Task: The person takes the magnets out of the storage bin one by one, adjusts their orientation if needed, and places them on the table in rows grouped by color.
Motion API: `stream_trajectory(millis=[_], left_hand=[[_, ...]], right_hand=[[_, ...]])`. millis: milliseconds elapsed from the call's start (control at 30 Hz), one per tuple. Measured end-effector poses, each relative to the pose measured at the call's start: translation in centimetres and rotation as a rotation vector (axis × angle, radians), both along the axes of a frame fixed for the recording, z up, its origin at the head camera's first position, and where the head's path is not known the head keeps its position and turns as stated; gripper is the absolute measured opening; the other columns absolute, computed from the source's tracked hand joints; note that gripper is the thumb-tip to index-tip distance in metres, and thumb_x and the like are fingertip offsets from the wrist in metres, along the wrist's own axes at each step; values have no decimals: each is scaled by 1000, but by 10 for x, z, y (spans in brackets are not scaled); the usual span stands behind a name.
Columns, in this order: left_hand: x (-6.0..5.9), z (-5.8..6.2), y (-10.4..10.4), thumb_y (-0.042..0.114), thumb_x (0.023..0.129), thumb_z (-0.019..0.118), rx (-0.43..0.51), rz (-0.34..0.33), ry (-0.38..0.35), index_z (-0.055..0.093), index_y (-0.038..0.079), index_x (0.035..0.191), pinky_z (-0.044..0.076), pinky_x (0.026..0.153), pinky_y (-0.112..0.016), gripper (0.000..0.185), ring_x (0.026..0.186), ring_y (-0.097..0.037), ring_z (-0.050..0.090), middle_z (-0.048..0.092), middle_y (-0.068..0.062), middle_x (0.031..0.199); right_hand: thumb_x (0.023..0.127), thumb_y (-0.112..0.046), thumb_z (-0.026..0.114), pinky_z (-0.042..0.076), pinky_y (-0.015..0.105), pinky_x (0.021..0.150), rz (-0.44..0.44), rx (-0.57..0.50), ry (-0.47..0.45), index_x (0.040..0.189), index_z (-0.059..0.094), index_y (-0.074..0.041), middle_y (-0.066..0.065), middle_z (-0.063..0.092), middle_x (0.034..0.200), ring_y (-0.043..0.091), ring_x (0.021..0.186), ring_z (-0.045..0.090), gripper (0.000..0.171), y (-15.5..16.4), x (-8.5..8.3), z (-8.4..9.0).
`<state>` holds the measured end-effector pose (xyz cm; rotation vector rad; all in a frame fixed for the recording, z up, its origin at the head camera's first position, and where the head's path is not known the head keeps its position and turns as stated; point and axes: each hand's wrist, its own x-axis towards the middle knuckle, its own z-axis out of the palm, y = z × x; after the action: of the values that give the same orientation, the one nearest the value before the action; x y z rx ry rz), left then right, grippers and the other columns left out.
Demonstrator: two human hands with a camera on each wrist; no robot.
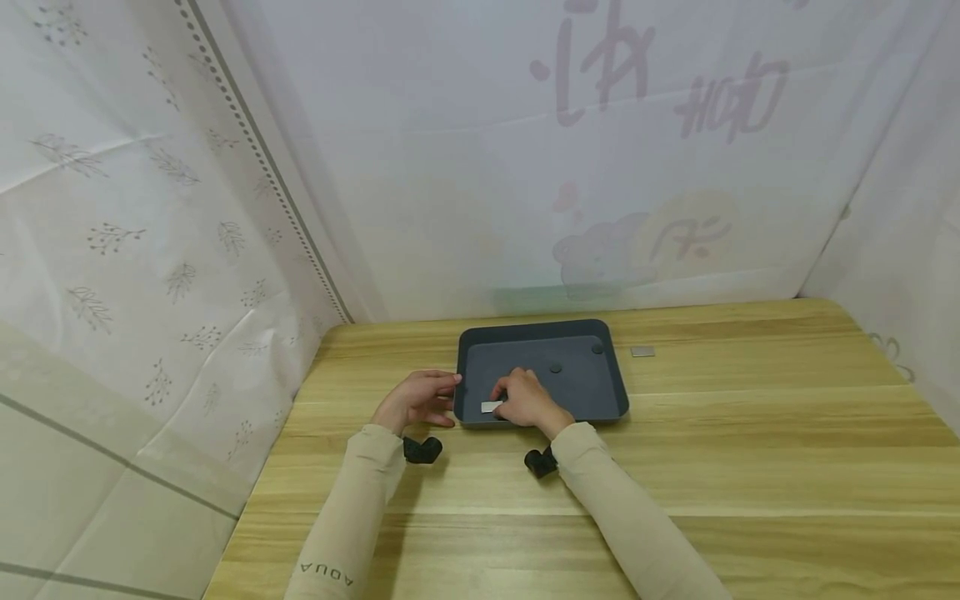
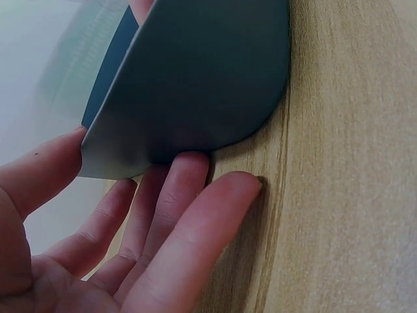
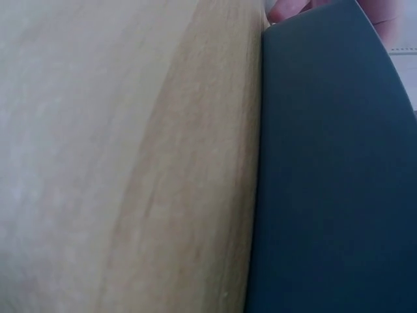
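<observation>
A dark grey rectangular tray (image 1: 536, 329) stands on the wooden table. My left hand (image 1: 420, 398) is at its left wall; in the left wrist view the thumb touches the rim and loosely extended fingers rest against the outer wall. My right hand (image 1: 527, 400) reaches inside over the front wall, its curled fingers gripping a small flat silver-white rectangular plate (image 1: 490, 407) near the front left corner. The fingers cover part of this plate. Two small dark round discs (image 1: 556, 368) lie in the tray. In the right wrist view the tray wall hides the right hand.
A similar silver rectangular plate (image 1: 642, 352) lies on the table (image 1: 750, 417) just right of the tray. Patterned white curtains (image 1: 450, 167) hang behind and at both sides. A black wrist mount (image 1: 423, 450) sits at the left wrist, another (image 1: 540, 462) at the right.
</observation>
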<state>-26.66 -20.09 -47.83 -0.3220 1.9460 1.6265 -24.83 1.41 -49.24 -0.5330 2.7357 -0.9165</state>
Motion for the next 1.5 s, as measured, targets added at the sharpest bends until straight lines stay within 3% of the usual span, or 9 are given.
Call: stream_trajectory(millis=[867,1133,1500], left_hand=[[-1,0,2,29,98,57,-5,12,-15,48,3,137,58,78,-48,48,99,-26,62,50,-23,137],[1,2,1,28,98,58,-1,14,-12,50,1,134,58,76,-47,46,97,-24,63,51,-24,135],[1,2,1,29,99,55,-3,-8,-9,48,1,137,58,78,-47,47,98,-24,63,50,-24,138]], right_hand=[[82,-21,75,42,37,79,7,88,-37,86,70,-18,9,54,105,24,92,40,7,-2,-1,6],[81,-20,75,43,39,82,32,48,-46,87,69,-18,10,53,109,25,96,41,9,1,-3,1],[81,-17,77,36,35,79,66,-11,5,78,68,-19,3,54,93,22,88,40,9,5,-3,-4]])
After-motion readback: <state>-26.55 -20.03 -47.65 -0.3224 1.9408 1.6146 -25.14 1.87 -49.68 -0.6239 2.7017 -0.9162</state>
